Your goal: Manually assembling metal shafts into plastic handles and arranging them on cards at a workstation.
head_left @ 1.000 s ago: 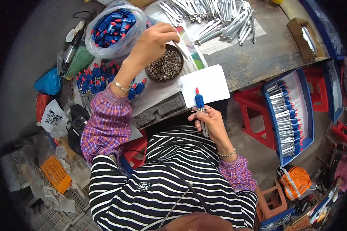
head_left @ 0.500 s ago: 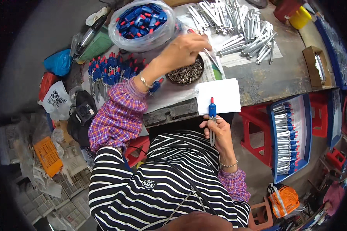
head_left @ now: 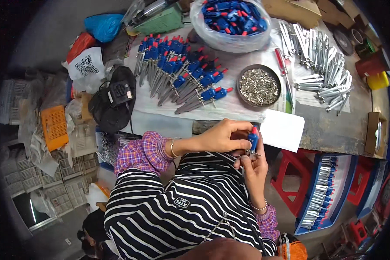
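1. Cluttered with parts, the tabletop point(head_left: 333, 125) runs across the upper part of the view, and a white sheet of paper point(head_left: 281, 130) lies at its near edge.
2. Both hands meet just below that edge, close to the person's striped shirt.
3. The left hand point(head_left: 223, 138) reaches in from the left in a plaid sleeve, its grip closed around a small blue tool point(head_left: 252, 141) with a red tip.
4. The right hand point(head_left: 253, 167) comes up from below and pinches the tool's lower metal end, so its grip is closed on the same piece.
5. The tool stands roughly upright between the two hands, just left of the white paper and off the tabletop.
6. Farther back sits a round dish of small metal bits point(head_left: 258, 85).
7. To its left lie rows of finished blue tools point(head_left: 182, 73) with grey metal shafts.
8. A clear bag of blue handles point(head_left: 232, 19) stands at the far side.
9. Loose silver metal pieces point(head_left: 325, 65) are heaped to the right of the dish.
10. A blue tray of finished tools point(head_left: 323, 190) stands on the right, below the tabletop.
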The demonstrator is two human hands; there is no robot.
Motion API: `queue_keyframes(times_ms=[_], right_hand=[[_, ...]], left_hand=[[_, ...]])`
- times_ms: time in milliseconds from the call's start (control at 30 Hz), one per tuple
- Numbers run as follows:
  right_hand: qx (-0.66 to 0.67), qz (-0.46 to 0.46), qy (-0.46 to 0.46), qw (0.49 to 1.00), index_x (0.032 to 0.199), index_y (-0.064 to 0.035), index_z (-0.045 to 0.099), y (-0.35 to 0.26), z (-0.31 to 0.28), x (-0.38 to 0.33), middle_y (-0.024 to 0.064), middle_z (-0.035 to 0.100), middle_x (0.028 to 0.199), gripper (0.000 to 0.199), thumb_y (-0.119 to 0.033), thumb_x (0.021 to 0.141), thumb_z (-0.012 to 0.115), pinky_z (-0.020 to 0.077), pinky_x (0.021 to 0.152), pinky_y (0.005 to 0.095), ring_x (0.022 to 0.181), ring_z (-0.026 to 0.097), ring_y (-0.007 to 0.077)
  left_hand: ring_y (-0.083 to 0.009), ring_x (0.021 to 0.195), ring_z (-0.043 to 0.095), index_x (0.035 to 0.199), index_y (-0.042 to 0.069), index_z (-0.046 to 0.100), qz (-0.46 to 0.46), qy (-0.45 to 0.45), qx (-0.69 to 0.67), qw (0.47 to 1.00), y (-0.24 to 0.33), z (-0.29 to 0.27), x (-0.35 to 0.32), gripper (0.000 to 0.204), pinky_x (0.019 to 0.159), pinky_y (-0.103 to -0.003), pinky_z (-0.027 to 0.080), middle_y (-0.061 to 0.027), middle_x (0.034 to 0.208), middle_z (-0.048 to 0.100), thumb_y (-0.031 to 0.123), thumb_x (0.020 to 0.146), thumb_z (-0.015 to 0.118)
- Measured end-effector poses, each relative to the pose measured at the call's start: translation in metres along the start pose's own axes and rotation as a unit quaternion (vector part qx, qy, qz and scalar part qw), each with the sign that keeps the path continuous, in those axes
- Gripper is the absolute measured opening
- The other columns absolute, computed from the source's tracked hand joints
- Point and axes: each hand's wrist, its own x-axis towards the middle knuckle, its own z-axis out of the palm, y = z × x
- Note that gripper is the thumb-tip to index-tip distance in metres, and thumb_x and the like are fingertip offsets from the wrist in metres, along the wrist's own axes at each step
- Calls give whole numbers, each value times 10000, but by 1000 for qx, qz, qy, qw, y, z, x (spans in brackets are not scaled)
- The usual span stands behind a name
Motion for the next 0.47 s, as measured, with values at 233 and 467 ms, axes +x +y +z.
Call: queue_keyframes(times_ms=[233,467], right_hand=[[-132,-94,-41,986,1419,-16,203,6,18,2,160,629,1029,687,12,819,537,490,750,258,837,624,162],[-161,-33,-96,982,1339,-2,392,14,10,-3,108,638,981,537,-18,827,556,444,869,275,926,585,137]], left_hand=[[-104,837,580,1017,-24,591,41,-14,-55,998,21,-35,-26,230,779,-250,470,-52,895,619,-20,790,621],[-69,787,534,1086,40,620,70,196,210,955,64,-136,-48,289,730,-208,448,7,929,594,127,812,649]])
